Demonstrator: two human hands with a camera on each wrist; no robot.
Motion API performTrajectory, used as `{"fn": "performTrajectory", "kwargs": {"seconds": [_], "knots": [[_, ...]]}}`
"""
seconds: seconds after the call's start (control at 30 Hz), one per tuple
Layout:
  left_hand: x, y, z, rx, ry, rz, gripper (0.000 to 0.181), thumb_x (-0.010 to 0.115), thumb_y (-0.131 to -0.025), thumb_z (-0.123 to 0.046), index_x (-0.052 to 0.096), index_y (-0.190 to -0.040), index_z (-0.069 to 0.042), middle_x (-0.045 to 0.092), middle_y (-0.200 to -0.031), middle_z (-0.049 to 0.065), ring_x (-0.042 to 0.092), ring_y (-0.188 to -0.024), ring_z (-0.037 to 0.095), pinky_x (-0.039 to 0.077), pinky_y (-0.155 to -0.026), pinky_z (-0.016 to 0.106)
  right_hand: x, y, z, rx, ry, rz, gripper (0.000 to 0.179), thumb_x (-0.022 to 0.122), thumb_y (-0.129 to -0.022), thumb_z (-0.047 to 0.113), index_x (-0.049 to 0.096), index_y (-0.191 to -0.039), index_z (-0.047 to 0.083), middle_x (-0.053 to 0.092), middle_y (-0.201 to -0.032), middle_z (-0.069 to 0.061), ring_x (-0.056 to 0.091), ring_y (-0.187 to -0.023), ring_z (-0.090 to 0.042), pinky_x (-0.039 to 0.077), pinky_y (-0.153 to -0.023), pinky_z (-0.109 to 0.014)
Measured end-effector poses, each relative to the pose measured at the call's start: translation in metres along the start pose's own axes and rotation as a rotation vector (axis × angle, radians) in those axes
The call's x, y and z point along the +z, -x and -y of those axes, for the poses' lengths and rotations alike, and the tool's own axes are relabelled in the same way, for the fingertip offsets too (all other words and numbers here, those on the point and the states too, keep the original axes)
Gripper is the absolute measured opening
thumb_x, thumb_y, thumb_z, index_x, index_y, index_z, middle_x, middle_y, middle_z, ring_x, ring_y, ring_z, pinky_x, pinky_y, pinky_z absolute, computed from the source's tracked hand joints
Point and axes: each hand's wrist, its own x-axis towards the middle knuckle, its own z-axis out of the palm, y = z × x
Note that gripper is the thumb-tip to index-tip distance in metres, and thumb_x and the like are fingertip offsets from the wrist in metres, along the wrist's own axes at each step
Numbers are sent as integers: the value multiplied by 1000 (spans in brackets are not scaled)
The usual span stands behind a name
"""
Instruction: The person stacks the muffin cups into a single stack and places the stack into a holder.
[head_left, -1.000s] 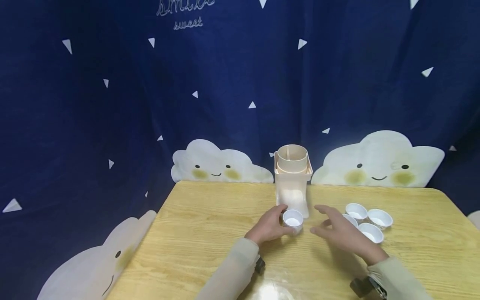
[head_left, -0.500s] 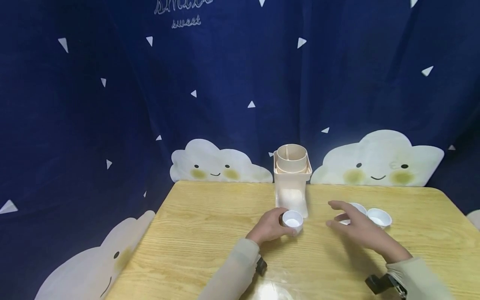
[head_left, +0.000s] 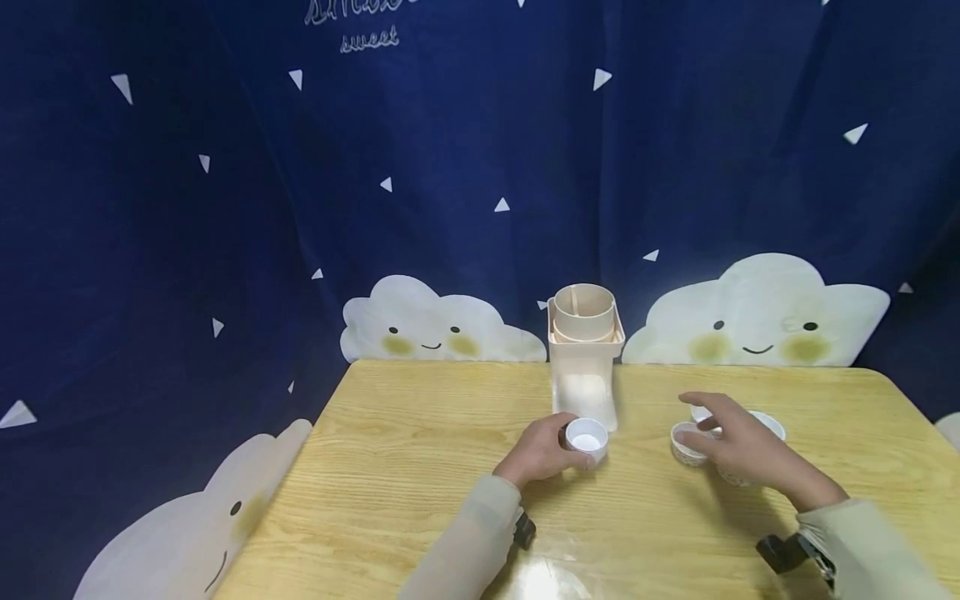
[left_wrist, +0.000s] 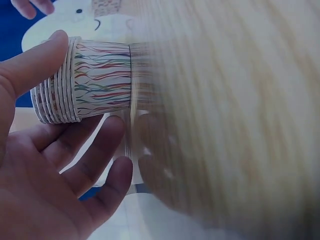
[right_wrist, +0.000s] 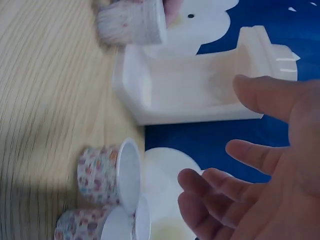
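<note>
My left hand [head_left: 536,454] grips a stack of nested paper cups [left_wrist: 102,77] near their rims, thumb on one side and fingers on the other. Wavy coloured stripes run down the outermost cup of the stack. In the head view the stack stands upright just in front of the beige cup dispenser [head_left: 582,375]. My right hand [head_left: 750,450] hovers over the group at the right with nothing in it, fingers spread and loosely bent. Below it are several small paper cups with a printed pattern, one paper cup [right_wrist: 100,172] at the near left edge; the hand partly hides the others.
The wooden table [head_left: 420,433] reaches back to a dark blue curtain [head_left: 450,150] with cloud shapes along its foot. At the table's back edge the dispenser stands with a round tube on top. Both wrists carry small black cameras.
My right hand has moved to the right, away from the stack and over the group of cups. My left hand has kept its grip on the stack in the same place.
</note>
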Motion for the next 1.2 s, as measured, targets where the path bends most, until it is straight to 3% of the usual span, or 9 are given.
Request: {"fn": "performTrajectory", "kwargs": {"seconds": [0.27, 0.57, 0.8, 1.03, 1.2], "knots": [[2, 2, 0, -10, 39, 8, 49, 88, -72, -27, 67, -115, -19, 67, -93, -8, 53, -80, 1, 44, -77, 18, -21, -1, -30, 105, 62, -60, 70, 58, -99, 41, 37, -145, -6, 39, -144, -36, 58, -112, -49, 53, -80, -56], [2, 4, -1, -11, 39, 14, 50, 88, -72, -27, 66, -116, -19, 68, -96, -7, 54, -83, 2, 44, -79, 19, -44, 2, -70, 259, 10, -48, 78, 47, -102, 48, 27, -148, -11, 31, -146, -41, 44, -121, -58, 50, -85, -58], [1, 5, -1, -29, 39, 16, 52, 88, -72, -30, 66, -118, -21, 70, -101, -7, 57, -87, 3, 45, -81, 21, -52, 10, -99, 279, 40, -73, 78, 49, -101, 49, 29, -146, -11, 33, -144, -40, 37, -123, -57, 39, -91, -65], [-1, 6, 5, -79, 79, 20, 52, 89, -71, -26, 67, -118, -21, 70, -99, -7, 57, -86, 4, 46, -81, 23, -45, 9, -129, 269, 8, 49, 77, 50, -102, 45, 27, -146, -13, 32, -146, -41, 39, -123, -60, 44, -91, -64], [0, 2, 2, -74, 99, 42, 54, 89, -71, -27, 66, -119, -23, 69, -98, -9, 57, -87, 4, 47, -81, 23, -47, 14, -146, 230, 17, 59, 77, 56, -100, 36, 23, -146, -17, 29, -145, -43, 38, -121, -62, 45, -89, -66]]}}
